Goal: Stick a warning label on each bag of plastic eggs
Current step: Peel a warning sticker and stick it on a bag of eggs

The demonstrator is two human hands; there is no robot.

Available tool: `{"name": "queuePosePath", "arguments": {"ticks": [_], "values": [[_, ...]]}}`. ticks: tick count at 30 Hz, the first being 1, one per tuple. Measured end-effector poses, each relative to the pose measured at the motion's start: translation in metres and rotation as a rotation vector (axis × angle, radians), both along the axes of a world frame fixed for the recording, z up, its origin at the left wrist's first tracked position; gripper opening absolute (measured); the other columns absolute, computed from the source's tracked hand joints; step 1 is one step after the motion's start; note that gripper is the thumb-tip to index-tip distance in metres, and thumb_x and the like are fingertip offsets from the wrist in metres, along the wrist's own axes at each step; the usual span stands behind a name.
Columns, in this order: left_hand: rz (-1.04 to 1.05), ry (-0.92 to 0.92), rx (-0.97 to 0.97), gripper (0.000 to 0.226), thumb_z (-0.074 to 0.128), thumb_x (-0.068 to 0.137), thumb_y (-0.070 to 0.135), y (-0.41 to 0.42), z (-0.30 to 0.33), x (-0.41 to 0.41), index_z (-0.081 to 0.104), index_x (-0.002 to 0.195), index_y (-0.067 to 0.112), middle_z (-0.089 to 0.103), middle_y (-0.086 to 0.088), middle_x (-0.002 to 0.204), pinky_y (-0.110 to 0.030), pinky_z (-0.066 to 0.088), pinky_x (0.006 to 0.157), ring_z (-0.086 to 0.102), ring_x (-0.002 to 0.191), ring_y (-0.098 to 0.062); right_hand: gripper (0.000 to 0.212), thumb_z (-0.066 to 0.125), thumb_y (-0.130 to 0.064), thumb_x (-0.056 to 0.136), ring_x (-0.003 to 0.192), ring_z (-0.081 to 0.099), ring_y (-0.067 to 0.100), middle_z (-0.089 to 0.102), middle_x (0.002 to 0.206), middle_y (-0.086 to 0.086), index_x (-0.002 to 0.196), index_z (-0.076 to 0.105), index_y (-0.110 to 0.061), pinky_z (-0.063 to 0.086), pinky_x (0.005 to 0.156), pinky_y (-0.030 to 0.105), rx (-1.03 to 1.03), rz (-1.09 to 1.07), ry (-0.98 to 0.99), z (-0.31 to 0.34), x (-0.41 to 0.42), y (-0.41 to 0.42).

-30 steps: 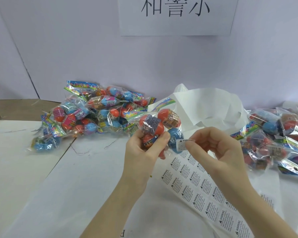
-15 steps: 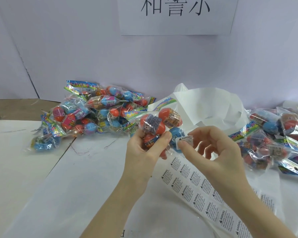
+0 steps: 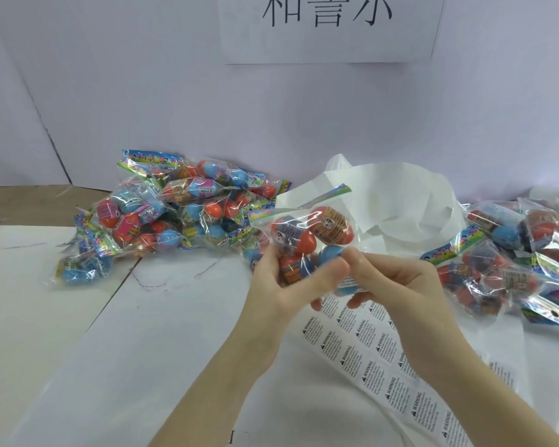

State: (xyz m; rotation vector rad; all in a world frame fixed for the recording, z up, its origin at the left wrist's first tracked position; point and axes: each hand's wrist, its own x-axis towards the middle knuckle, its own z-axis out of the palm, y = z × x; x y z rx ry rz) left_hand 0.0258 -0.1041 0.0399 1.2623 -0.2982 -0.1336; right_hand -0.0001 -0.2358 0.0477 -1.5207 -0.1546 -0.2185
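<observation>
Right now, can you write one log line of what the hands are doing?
left hand: grips egg bag | right hand: presses warning label on bag | label sheet: on table

Clear bag (image 3: 307, 233) w/ orange & blue eggs, rainbow header; white label sheet (image 3: 378, 356), black print.

Your two hands and forearms are all of you that shows. Your left hand (image 3: 281, 285) and your right hand (image 3: 397, 285) are both bare: no gloves, no rings on the fingers that can be seen, no watch or band at either wrist. Both forearms are uncovered from the wrist down to the lower edge of the view, so no sleeve or cuff comes into sight. Your fingernails look short and unpainted where they can be made out, though they are small and slightly blurred. No marks, tape or plasters appear on either hand.
</observation>
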Motion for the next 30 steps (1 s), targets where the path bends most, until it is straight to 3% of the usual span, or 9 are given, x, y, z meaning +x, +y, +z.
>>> {"name": "queuePosePath", "arguments": {"ticks": [4, 7, 12, 15, 17, 22, 26, 30], "values": [[0.106, -0.028, 0.126, 0.043, 0.089, 0.050, 0.020, -0.0019, 0.0005, 0.0010, 0.060, 0.082, 0.016, 0.062, 0.010, 0.058, -0.015, 0.045, 0.049, 0.054, 0.048, -0.003, 0.023, 0.063, -0.043, 0.063, 0.056, 0.061, 0.006, 0.072, 0.064, 0.001, 0.070, 0.077, -0.027, 0.047, 0.051, 0.016, 0.003, -0.017, -0.013, -0.0022, 0.0015, -0.0011], [0.128, -0.021, 0.099, 0.039, 0.076, 0.046, 0.023, -0.0024, 0.0004, 0.0018, 0.061, 0.080, 0.012, 0.061, 0.008, 0.056, -0.015, 0.044, 0.047, 0.052, 0.045, -0.004, 0.020, 0.062, -0.041, 0.063, 0.052, 0.062, 0.008, 0.071, 0.062, 0.001, 0.066, 0.077, -0.028, 0.049, 0.051, 0.016, 0.014, -0.033, -0.008, -0.0031, 0.0025, -0.0011], [0.117, 0.010, 0.060, 0.041, 0.086, 0.046, 0.015, -0.0038, -0.0007, 0.0018, 0.063, 0.080, 0.011, 0.063, 0.006, 0.058, -0.016, 0.044, 0.046, 0.053, 0.046, -0.005, 0.024, 0.058, -0.039, 0.069, 0.052, 0.064, 0.012, 0.071, 0.063, 0.004, 0.066, 0.077, -0.025, 0.051, 0.051, 0.017, 0.047, -0.042, 0.002, -0.0034, 0.0021, -0.0012], [0.132, 0.027, 0.026, 0.040, 0.088, 0.047, 0.013, -0.0037, -0.0009, 0.0029, 0.063, 0.079, 0.012, 0.065, 0.004, 0.061, -0.016, 0.043, 0.045, 0.053, 0.047, -0.005, 0.034, 0.055, -0.048, 0.068, 0.059, 0.067, 0.013, 0.073, 0.069, 0.006, 0.070, 0.078, -0.023, 0.052, 0.055, 0.017, 0.075, -0.010, 0.042, -0.0009, 0.0015, -0.0014], [0.140, 0.030, 0.011, 0.033, 0.081, 0.052, 0.012, -0.0028, -0.0020, 0.0040, 0.063, 0.080, 0.010, 0.063, 0.005, 0.059, -0.016, 0.043, 0.046, 0.052, 0.047, -0.005, 0.030, 0.060, -0.050, 0.063, 0.064, 0.068, 0.012, 0.074, 0.073, 0.003, 0.074, 0.078, -0.028, 0.052, 0.060, 0.017, 0.030, 0.006, 0.030, -0.0003, 0.0004, 0.0003], [0.147, 0.027, 0.009, 0.024, 0.075, 0.054, 0.013, -0.0027, -0.0037, 0.0047, 0.065, 0.075, 0.012, 0.063, 0.005, 0.058, -0.017, 0.043, 0.045, 0.052, 0.045, -0.006, 0.020, 0.064, -0.042, 0.060, 0.061, 0.066, 0.010, 0.073, 0.070, 0.003, 0.069, 0.077, -0.030, 0.052, 0.059, 0.017, 0.047, -0.003, 0.035, -0.0002, -0.0001, -0.0006], [0.159, 0.006, 0.041, 0.032, 0.089, 0.046, 0.015, -0.0017, -0.0043, 0.0047, 0.066, 0.068, 0.016, 0.063, 0.003, 0.056, -0.017, 0.044, 0.045, 0.050, 0.043, -0.007, 0.017, 0.063, -0.036, 0.064, 0.057, 0.065, 0.010, 0.073, 0.067, 0.004, 0.067, 0.077, -0.027, 0.051, 0.056, 0.015, 0.071, 0.015, 0.055, 0.0009, -0.0003, -0.0011], [0.183, -0.014, 0.043, 0.022, 0.076, 0.042, 0.021, -0.0022, -0.0033, 0.0040, 0.066, 0.062, 0.017, 0.062, 0.003, 0.054, -0.016, 0.044, 0.045, 0.050, 0.042, -0.007, 0.015, 0.061, -0.031, 0.065, 0.052, 0.066, 0.012, 0.072, 0.063, 0.002, 0.066, 0.076, -0.031, 0.052, 0.053, 0.016, 0.056, -0.060, 0.024, -0.0015, 0.0000, 0.0006]]}}
